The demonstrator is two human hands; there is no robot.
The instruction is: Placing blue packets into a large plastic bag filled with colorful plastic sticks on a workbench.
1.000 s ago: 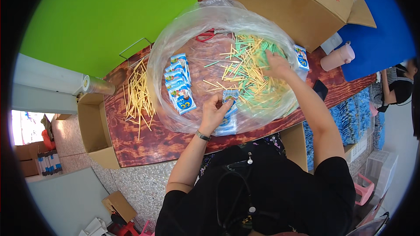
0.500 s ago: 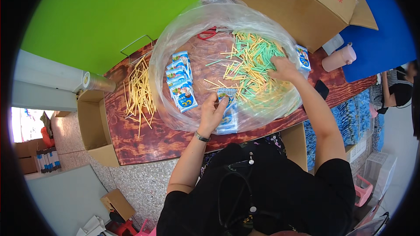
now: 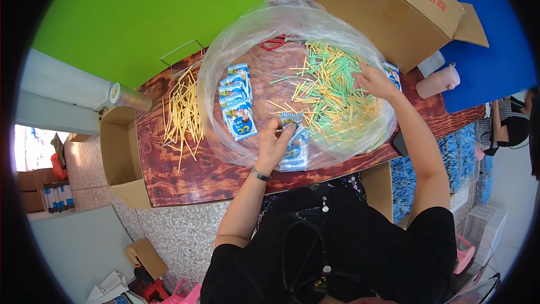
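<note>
At the front of the clear plastic bag, the left hand pinches a blue-and-white packet; the right hand is at the yellow and green sticks, its hold unclear.

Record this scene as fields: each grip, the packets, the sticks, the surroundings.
Left grip: pinching a blue-and-white packet
Right grip: at the edge of the green-and-yellow sticks; contact unclear
Overlapping packets: inside the clear plastic, to the left
Yellow sticks: on the table, outside the plastic
Far side: cardboard box
Right side: pink bottle
</note>
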